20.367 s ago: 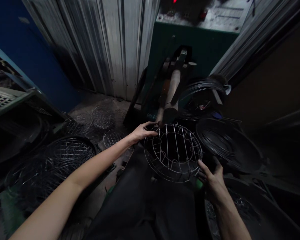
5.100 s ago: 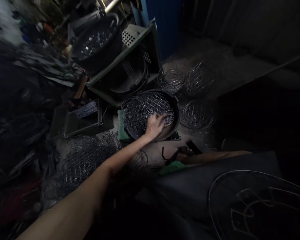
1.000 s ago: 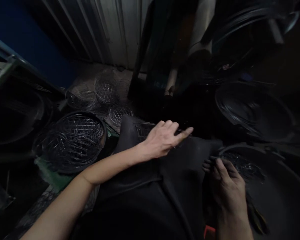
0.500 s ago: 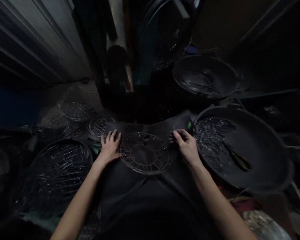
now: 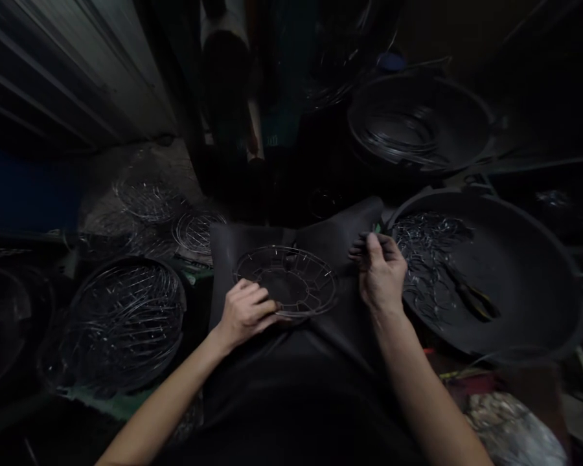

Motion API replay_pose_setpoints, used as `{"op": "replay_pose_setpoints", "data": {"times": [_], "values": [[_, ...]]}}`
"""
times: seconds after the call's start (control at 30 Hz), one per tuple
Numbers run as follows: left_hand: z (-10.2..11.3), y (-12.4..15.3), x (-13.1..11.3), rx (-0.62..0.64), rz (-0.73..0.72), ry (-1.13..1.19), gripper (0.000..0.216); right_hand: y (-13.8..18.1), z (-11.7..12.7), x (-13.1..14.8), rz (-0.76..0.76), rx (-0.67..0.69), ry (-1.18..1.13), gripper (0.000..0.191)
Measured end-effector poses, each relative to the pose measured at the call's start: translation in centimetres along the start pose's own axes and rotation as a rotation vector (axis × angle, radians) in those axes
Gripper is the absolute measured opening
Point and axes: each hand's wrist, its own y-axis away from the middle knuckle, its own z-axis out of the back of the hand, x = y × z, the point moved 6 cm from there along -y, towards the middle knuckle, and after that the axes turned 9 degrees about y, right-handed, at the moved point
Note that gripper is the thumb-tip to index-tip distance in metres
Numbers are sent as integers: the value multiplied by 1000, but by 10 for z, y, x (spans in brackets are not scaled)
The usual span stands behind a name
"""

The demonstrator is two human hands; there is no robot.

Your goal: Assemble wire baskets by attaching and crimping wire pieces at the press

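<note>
The fingers of the left hand [image 5: 247,312] are curled over the near rim of a round wire frame [image 5: 285,281], which appears to be gripped there; the fingers of the right hand [image 5: 381,268] are drawn together just beside the far rim, and whether a small piece is pinched between them cannot be told. The frame lies flat on a dark apron [image 5: 233,259] across the lap. It is judged light and stiff, though springy, and is best taken by its outer rim, with protruding wire ends liable to snag. To the right, short wire pieces [image 5: 427,259] and yellow-handled pliers [image 5: 473,301] are held in a black basin [image 5: 529,304]; to the left, stacked wire baskets [image 5: 126,317] crowd the lap.
</note>
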Motion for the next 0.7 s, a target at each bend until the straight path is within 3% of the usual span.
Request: {"op": "replay_pose_setpoints", "data": {"times": [0.13, 0.23, 0.33, 0.47, 0.6, 0.7], "values": [[10, -16, 59, -128, 452, 300, 33, 6, 15, 27, 27, -40, -43, 30], [1, -18, 87, -176, 676, 392, 37, 17, 14, 27, -29, 59, 35, 27], [4, -17, 81, -309, 604, 222, 48, 30, 4, 17, -116, 228, 169, 26], [-10, -24, 48, -78, 403, 85, 84, 45, -20, 16, -177, 404, 253, 30], [-14, -31, 45, -4, 475, 103, 84, 50, -56, 19, -165, 615, 357, 34], [-11, -35, 50, 10, 497, 176, 77, 44, -71, 13, -120, 647, 478, 33]]}}
